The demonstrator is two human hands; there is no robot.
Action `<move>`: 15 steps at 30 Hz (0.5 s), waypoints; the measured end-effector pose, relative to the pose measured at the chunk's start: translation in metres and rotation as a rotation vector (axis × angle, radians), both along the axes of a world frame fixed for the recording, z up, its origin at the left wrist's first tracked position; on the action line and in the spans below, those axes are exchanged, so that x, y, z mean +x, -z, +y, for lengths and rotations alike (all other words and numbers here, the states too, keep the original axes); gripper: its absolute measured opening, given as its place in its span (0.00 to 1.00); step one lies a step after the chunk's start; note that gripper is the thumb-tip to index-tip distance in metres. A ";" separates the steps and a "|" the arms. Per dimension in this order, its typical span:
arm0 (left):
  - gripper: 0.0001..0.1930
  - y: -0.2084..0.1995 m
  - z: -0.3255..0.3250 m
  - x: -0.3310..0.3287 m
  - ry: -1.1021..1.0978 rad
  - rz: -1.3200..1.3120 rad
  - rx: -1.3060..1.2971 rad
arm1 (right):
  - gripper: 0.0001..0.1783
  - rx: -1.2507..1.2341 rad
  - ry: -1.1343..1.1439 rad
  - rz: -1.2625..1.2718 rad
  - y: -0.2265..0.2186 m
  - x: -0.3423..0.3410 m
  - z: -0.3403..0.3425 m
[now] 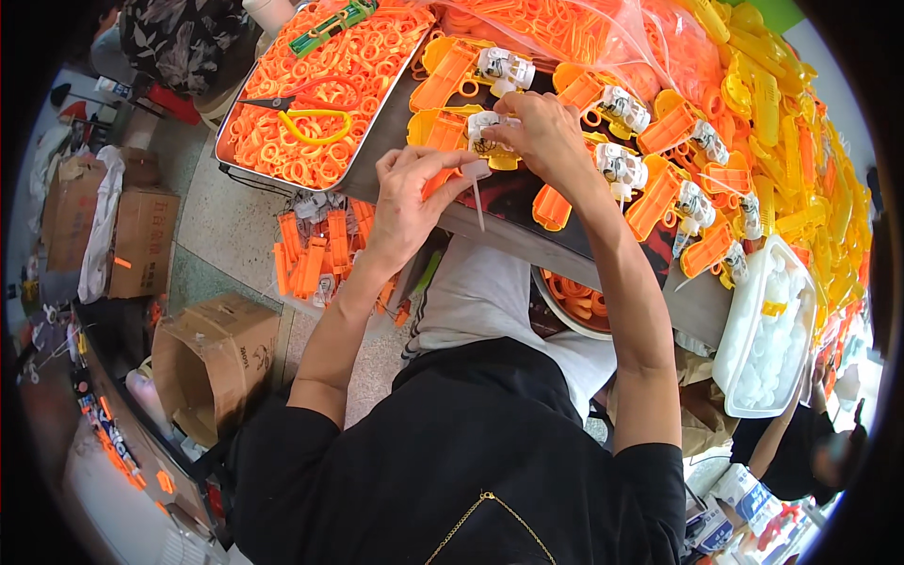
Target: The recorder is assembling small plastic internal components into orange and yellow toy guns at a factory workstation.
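My left hand (pixel 403 202) pinches a small translucent white plastic piece (pixel 476 171) between thumb and forefinger, its thin stem pointing down past the table's front edge. Close beside it, my right hand (pixel 549 137) has its fingers curled onto a white mechanism with dark wires (pixel 484 124). That mechanism sits at the end of an orange and yellow plastic toy shell (pixel 435 130) lying on the dark tabletop. My right fingertips partly cover it. Just behind lies a similar toy shell (pixel 446 75) with its own white mechanism (pixel 507 68).
Several more half-built toys (pixel 661 200) lie to the right. A tray (pixel 226 151) of orange rings holds scissors (pixel 306 108). Yellow shells (pixel 800 132) are heaped far right, by a white bin (pixel 723 377) of translucent parts. A cardboard box (pixel 226 353) stands on the floor, left.
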State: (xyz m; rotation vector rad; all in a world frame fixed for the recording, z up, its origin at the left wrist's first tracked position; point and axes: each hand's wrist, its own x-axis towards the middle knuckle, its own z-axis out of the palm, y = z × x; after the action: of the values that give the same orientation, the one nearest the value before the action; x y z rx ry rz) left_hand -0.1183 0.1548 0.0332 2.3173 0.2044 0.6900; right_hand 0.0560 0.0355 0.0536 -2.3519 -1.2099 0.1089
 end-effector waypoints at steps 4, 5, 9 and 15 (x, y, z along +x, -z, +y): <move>0.12 0.001 -0.005 0.022 0.015 -0.072 0.213 | 0.23 0.003 0.002 -0.007 -0.002 0.004 -0.002; 0.11 0.001 -0.008 0.027 0.019 -0.136 0.326 | 0.23 0.010 -0.003 0.012 0.000 0.005 -0.001; 0.10 0.008 -0.007 0.038 0.061 -0.192 0.584 | 0.22 0.035 -0.005 0.030 0.003 0.008 0.001; 0.12 0.011 0.002 0.038 0.195 -0.151 0.661 | 0.21 0.056 0.006 -0.005 0.009 0.005 -0.001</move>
State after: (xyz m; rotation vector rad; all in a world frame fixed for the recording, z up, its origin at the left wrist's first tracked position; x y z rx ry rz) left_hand -0.0803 0.1572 0.0218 2.8304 -0.3720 0.9270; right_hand 0.0609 0.0342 0.0450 -2.3091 -1.1929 0.0665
